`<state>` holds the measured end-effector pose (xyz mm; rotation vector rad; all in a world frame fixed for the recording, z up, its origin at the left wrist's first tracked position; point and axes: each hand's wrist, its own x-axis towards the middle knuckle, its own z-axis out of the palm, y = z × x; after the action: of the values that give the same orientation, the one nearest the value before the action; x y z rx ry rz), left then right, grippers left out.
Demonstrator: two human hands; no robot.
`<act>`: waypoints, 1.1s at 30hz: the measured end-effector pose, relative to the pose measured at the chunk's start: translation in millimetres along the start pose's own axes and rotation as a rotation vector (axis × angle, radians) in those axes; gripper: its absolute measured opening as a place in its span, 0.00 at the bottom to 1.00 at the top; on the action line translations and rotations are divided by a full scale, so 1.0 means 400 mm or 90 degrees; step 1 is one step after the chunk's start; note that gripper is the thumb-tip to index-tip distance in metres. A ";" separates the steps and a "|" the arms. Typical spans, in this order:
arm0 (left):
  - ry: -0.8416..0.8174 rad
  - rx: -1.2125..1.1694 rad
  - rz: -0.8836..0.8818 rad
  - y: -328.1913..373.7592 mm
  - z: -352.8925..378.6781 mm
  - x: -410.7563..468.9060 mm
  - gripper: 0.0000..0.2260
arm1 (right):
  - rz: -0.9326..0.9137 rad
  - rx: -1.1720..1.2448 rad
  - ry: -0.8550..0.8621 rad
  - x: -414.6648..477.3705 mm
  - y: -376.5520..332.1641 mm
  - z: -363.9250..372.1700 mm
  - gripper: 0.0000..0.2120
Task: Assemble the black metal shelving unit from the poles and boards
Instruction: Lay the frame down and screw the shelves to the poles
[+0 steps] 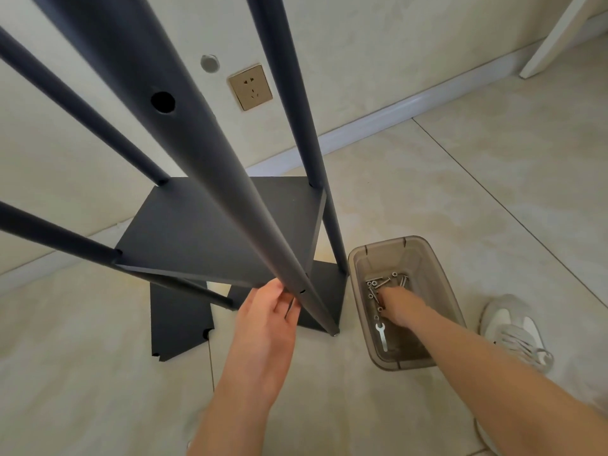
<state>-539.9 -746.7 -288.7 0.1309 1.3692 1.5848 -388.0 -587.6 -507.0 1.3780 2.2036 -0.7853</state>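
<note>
Several black poles rise toward me from a black shelf board (210, 232). The nearest pole (197, 153) has a round hole high up and a small hole near its foot. My left hand (266, 314) holds the near corner of the shelf board, fingers beside this pole. A lower black board (325, 291) sits under the shelf, and a loose black board (177, 320) lies on the floor. My right hand (399, 306) reaches into a clear grey plastic bin (365, 258) among screws (378, 284). Its fingertips are hidden, so whether it grips one is unclear.
A small silver wrench (381, 335) lies in the bin. A wall socket (250, 87) and a white baseboard (378, 123) are behind the shelf. White shoes (513, 334) stand on the tile floor at the right. A white furniture leg (556, 34) is at the top right.
</note>
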 end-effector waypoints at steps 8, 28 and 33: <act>0.027 0.008 -0.003 -0.006 0.001 0.006 0.11 | 0.063 -0.100 0.026 -0.017 -0.013 0.018 0.16; 0.000 0.050 0.030 -0.015 -0.001 0.009 0.10 | -0.009 -0.111 0.022 -0.083 -0.032 -0.051 0.14; -0.006 0.045 0.038 -0.018 0.005 0.005 0.10 | -0.010 0.098 0.142 -0.126 -0.062 -0.087 0.06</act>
<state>-535.4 -744.8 -294.5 0.2238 1.4255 1.5844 -391.4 -607.1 -443.8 1.5929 2.3667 -0.8602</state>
